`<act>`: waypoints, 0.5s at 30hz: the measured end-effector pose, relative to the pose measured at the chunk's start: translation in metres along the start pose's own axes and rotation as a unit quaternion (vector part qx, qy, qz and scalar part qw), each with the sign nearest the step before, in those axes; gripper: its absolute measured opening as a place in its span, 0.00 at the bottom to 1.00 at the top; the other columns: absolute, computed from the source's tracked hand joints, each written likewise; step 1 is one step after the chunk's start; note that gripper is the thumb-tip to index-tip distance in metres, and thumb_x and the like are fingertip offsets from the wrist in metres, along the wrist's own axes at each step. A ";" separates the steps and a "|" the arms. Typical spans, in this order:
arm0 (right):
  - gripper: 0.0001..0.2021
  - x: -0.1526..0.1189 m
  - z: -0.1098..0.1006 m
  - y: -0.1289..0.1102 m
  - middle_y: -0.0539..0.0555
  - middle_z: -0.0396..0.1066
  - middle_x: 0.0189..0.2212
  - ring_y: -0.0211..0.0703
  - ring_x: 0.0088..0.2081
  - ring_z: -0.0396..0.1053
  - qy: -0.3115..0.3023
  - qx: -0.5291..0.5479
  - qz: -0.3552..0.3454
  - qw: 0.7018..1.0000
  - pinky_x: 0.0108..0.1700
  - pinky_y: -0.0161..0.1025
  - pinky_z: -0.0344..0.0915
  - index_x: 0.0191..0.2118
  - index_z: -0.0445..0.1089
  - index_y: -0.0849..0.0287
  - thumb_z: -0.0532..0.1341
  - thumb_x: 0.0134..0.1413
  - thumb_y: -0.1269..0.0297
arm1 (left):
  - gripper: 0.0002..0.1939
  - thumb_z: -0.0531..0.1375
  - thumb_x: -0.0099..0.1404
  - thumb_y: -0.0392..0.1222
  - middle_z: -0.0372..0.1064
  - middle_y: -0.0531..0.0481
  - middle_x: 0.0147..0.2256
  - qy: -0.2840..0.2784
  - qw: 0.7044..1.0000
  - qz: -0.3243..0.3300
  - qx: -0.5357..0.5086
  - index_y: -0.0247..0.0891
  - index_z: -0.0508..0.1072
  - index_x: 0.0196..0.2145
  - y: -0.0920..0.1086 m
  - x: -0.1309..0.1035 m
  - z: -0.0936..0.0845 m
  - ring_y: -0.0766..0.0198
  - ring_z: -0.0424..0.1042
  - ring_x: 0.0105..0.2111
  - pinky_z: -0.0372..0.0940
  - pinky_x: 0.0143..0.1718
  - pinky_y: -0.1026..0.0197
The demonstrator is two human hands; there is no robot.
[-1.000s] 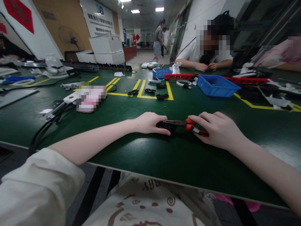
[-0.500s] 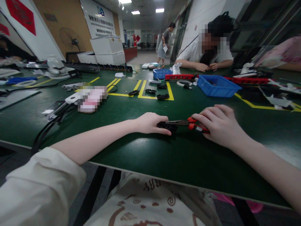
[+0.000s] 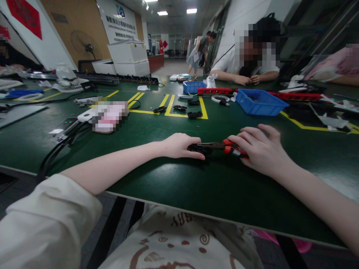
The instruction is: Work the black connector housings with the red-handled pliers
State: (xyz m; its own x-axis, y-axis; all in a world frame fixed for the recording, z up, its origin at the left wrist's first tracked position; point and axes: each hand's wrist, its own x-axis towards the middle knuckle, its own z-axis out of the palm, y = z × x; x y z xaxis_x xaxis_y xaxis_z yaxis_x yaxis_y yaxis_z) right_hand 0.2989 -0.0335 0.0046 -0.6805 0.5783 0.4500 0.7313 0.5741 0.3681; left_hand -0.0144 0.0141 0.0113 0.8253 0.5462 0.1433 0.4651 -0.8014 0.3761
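Over the green table, my left hand [image 3: 183,146] is closed around a small black part [image 3: 199,149], thumb below and fingers above it. My right hand [image 3: 259,149] grips long-nose pliers [image 3: 227,146] with red and black handles. The metal jaws reach left onto the black part; whether they pinch it I cannot tell. Farther back, several similar black parts [image 3: 180,108] lie in and near a yellow-taped rectangle.
A blue bin [image 3: 259,102] stands at back right, with a smaller blue bin [image 3: 193,87] beyond. A pink phone-like object [image 3: 109,117] and black cables [image 3: 60,147] lie left. Red strips [image 3: 217,91] run across the back. A person in white [image 3: 246,67] sits opposite.
Both hands, the black part and the pliers stay almost in place; the fingers of my right hand shift slightly. In the background, the walking person leans forward, with another figure beside them.
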 end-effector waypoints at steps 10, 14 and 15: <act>0.26 0.003 0.001 -0.004 0.59 0.78 0.42 0.65 0.56 0.68 0.009 0.009 0.008 1.000 0.62 0.67 0.53 0.60 0.69 0.49 0.57 0.54 0.68 | 0.23 0.60 0.68 0.65 0.70 0.54 0.28 0.004 0.999 -0.026 -0.028 0.39 0.70 0.37 0.000 0.002 -0.001 0.64 0.68 0.27 0.53 0.29 0.63; 0.26 0.003 0.001 -0.002 0.61 0.78 0.42 0.65 0.55 0.69 0.009 0.000 -0.003 1.000 0.61 0.67 0.54 0.59 0.69 0.53 0.57 0.53 0.69 | 0.24 0.59 0.69 0.65 0.71 0.54 0.30 0.002 0.999 -0.024 -0.036 0.39 0.70 0.38 -0.001 0.002 -0.002 0.64 0.69 0.28 0.53 0.30 0.63; 0.26 0.003 0.001 -0.001 0.61 0.78 0.42 0.66 0.55 0.69 0.010 0.005 -0.004 1.000 0.61 0.68 0.54 0.59 0.69 0.53 0.57 0.54 0.69 | 0.24 0.59 0.69 0.65 0.71 0.53 0.30 0.000 0.999 -0.023 -0.038 0.39 0.70 0.38 -0.001 0.002 -0.002 0.63 0.69 0.28 0.53 0.30 0.63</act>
State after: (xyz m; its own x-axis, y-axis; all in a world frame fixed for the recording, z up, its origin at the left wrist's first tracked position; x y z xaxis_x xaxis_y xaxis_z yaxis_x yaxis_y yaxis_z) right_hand 0.2961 -0.0316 0.0047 -0.6855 0.5612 0.4638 0.7250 0.5847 0.3640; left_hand -0.0142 0.0166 0.0125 0.8037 0.5816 0.1254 0.4763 -0.7553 0.4503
